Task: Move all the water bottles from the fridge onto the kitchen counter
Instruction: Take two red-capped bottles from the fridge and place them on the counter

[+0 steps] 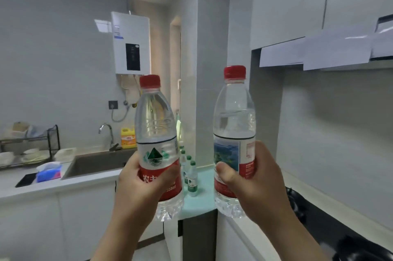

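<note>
The left hand (138, 184) is gripping the left water bottle (157, 133), clear ribbed plastic with a red cap, upright by its label. The right hand (251, 184) is wrapping round the right water bottle (234, 122) likewise. Both are being held in the air before the counter (202, 201) corner, where small green-capped bottles (192, 177) are standing.

Forearms raised. Left hand (142, 186) grips clear plastic red-capped bottle (156, 124) near its base; right hand (255, 184) grips second red-capped bottle (234, 111) likewise.

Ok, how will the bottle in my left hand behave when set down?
The left bottle looks nearly full, so probably fairly heavy. Tall and narrow, it may tip if nudged. Its thin clear plastic likely flexes under the left hand.
</note>
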`<action>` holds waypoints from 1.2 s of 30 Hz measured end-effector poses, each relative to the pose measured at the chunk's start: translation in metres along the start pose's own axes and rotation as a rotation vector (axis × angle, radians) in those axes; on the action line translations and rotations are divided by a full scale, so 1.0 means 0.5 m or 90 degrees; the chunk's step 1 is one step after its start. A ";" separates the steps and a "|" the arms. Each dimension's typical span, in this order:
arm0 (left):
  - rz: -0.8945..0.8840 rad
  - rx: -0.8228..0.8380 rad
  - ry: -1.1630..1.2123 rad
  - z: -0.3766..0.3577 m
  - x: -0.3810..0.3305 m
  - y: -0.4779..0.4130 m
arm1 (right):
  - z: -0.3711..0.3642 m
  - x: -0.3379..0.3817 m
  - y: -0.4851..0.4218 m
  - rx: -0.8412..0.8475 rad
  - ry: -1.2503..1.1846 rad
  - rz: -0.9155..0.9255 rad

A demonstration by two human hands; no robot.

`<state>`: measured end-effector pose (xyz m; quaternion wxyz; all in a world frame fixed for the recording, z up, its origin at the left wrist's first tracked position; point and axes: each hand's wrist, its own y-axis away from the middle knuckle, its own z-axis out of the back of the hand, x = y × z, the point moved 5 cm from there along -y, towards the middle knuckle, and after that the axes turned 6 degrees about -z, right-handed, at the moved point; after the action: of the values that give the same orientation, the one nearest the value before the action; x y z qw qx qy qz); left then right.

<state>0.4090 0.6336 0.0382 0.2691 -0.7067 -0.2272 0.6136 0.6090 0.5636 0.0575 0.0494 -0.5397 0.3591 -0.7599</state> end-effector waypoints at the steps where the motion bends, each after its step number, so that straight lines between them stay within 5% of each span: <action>1: 0.000 0.002 0.001 -0.011 0.026 -0.018 | -0.001 -0.018 -0.018 -0.001 -0.005 -0.001; 25: 0.083 0.066 -0.029 -0.270 0.601 -0.455 | -0.060 -0.541 -0.527 -0.092 0.158 -0.096; 36: 0.209 -0.011 -0.078 -0.481 0.995 -0.667 | -0.056 -0.947 -0.833 -0.068 0.150 -0.191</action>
<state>0.7216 1.1843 -0.0880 0.1448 -0.6977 -0.1296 0.6895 0.9105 1.1034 -0.0691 -0.1352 -0.4959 0.3177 -0.7968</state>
